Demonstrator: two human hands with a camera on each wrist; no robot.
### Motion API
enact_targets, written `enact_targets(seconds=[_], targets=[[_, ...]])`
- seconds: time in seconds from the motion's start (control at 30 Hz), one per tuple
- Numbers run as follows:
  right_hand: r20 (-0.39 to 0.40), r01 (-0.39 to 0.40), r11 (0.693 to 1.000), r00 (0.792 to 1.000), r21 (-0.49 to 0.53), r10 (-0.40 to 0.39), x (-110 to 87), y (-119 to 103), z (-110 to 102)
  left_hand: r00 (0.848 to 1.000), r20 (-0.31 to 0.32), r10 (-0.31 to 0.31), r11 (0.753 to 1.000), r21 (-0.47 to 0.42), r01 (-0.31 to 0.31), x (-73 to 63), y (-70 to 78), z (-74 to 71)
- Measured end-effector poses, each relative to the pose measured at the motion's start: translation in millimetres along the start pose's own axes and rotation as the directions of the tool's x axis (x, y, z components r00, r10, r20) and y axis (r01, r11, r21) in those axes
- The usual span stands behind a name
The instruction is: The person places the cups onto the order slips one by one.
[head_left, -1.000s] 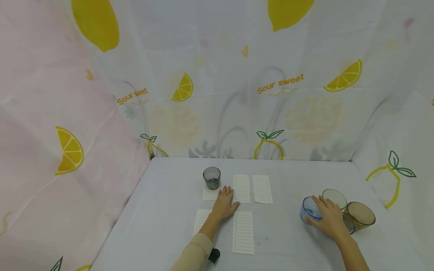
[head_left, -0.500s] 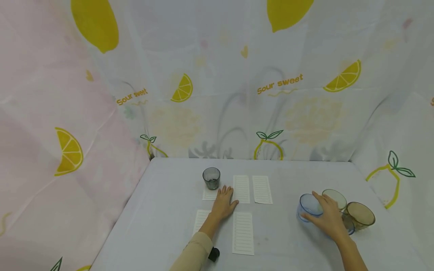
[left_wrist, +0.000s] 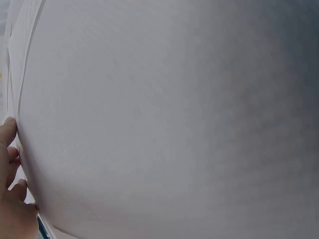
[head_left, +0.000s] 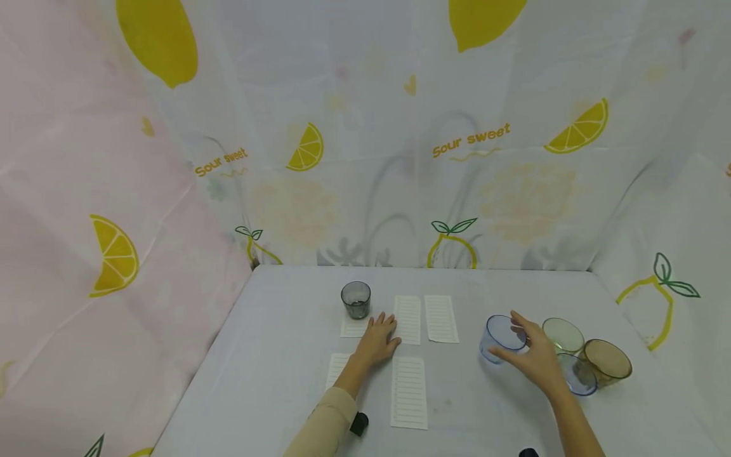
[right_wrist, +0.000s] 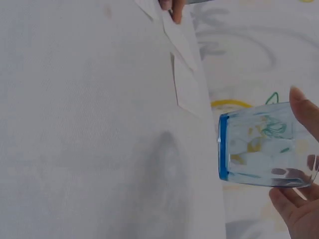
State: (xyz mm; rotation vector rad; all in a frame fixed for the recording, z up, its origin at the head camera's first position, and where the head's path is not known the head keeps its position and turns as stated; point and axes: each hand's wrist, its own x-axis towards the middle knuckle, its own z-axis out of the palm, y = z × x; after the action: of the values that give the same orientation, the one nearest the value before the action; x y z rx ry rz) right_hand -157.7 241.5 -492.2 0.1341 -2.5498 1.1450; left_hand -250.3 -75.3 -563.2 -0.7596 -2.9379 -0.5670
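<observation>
My right hand grips a light blue glass tumbler near its rim, thumb on one side and fingers on the other. In the right wrist view the tumbler shows its thick blue base over the table. My left hand lies with fingers spread on the tabletop among white lined paper slips, its fingertips close to one slip. A grey glass tumbler stands just beyond it on another slip. Only part of the left hand shows in the left wrist view.
Right of my right hand stand a pale green glass, an amber glass and another blue-rimmed glass, close together. More lined slips lie at the back and front. Lemon-print cloth walls surround the white table.
My right hand has moved left and away with the blue tumbler, from the cluster of glasses, uncovering the other blue-rimmed one. The left hand stays where it was.
</observation>
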Motion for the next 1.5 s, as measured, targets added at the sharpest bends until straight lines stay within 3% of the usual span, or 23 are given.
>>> enact_targets(seconds=[0.4,0.73,1.0,1.27,1.5], targets=[[0.025,-0.042,0.988,0.999,0.145,0.039,16.9,-17,25,1.0,0.004,0.01,1.0,0.004,-0.01,-0.6,-0.6,-1.2],[0.074,-0.049,0.951,0.997,0.305,0.027,44.7,-28,60,1.0,-0.013,0.009,0.999,-0.039,-0.01,-4.2,-2.1,-3.2],[0.107,-0.063,0.918,0.994,0.393,0.022,62.0,-73,68,0.999,-0.034,0.011,0.997,-0.079,-0.014,-6.2,-3.4,-0.7],[0.106,-0.019,0.93,0.994,0.366,-0.022,86.6,-47,108,0.999,-0.036,0.008,0.995,-0.102,-0.012,-5.5,-5.6,0.8],[0.099,-0.038,0.932,0.995,0.362,0.002,93.8,-49,131,0.999,-0.033,0.008,0.996,-0.087,-0.011,-5.5,-6.6,1.7]])
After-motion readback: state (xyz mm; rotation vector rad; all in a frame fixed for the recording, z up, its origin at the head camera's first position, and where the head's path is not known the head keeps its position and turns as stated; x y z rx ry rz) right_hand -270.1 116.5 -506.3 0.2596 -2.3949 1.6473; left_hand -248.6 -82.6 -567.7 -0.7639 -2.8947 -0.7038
